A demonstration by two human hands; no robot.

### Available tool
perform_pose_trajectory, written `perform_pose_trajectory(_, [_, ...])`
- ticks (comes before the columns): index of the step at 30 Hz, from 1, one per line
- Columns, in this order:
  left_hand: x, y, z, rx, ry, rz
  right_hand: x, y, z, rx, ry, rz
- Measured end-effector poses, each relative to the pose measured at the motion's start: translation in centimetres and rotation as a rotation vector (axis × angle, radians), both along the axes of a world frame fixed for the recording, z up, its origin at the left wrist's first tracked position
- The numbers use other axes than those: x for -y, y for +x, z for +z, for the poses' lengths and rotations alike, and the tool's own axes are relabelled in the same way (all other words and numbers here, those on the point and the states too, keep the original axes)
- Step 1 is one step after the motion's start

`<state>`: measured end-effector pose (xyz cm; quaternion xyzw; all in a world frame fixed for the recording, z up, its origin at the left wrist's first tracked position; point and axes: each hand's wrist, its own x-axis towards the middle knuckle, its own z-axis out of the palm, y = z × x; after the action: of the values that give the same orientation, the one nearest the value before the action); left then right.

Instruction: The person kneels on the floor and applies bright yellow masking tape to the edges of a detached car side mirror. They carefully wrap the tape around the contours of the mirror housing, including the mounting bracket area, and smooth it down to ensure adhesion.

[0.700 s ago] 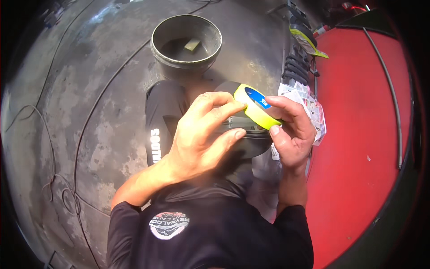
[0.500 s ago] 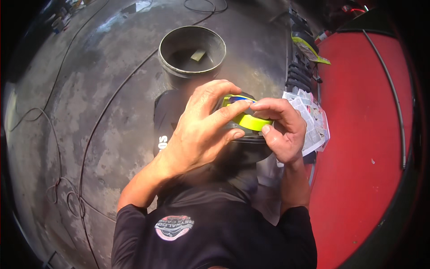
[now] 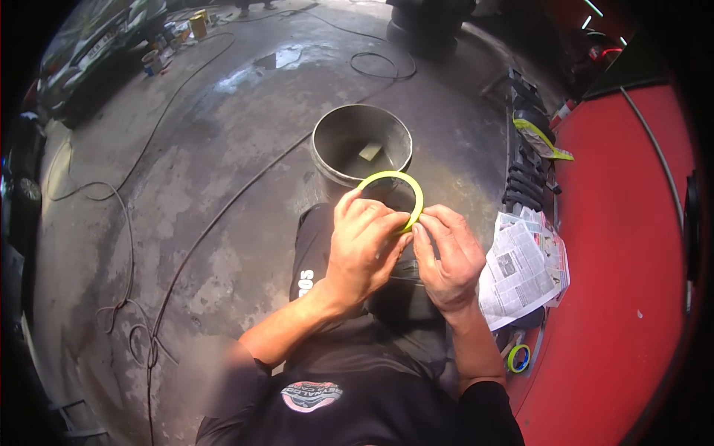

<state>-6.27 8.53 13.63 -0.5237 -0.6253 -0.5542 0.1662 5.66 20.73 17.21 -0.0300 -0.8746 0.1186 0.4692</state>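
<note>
A bright yellow-green roll of tape (image 3: 418, 195) is held up in front of me, its round opening facing me. My left hand (image 3: 364, 241) is closed on the roll's lower left side. With thumb and fingertips together, my right hand (image 3: 450, 256) pinches its lower right edge, close to the left fingertips. Whether a strip of tape is lifted there, I cannot tell. Just beyond the roll stands a dark round bucket (image 3: 324, 160) with a small pale block (image 3: 370, 152) inside.
Newspaper sheets (image 3: 520, 271) lie right of my hands, beside a large red panel (image 3: 610, 297). A second yellow-green tape roll (image 3: 510, 360) with a blue core rests below them. A dark cable (image 3: 223, 212) runs across the concrete floor. Black trim parts (image 3: 524, 178) stand along the panel.
The roll has turned from showing its outer side to showing its round opening. My hands have shifted around its lower edge. The view has tilted up, showing more of the far floor.
</note>
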Motion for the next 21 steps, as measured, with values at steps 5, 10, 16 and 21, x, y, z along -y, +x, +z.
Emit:
perform_pose_trajectory(5, [-0.6, 0.9, -0.5, -0.082, -0.008, 0.037, 0.2, 0.3, -0.5, -0.003, -0.095, -0.030])
perform_pose_trajectory(10, [-1.0, 0.8, -1.1, -0.050, -0.007, 0.028, -0.4, 0.2, -0.6, 0.035, -0.098, -0.003])
perform_pose_trajectory(16, [-1.0, 0.8, -1.7, -0.019, 0.012, 0.030, -0.4, 0.0, -1.4, 0.052, -0.223, 0.035])
perform_pose_trajectory(21, [-0.8, 0.6, -1.7, 0.020, 0.021, -0.001, -0.9, -0.4, -2.2, 0.077, -0.238, 0.002])
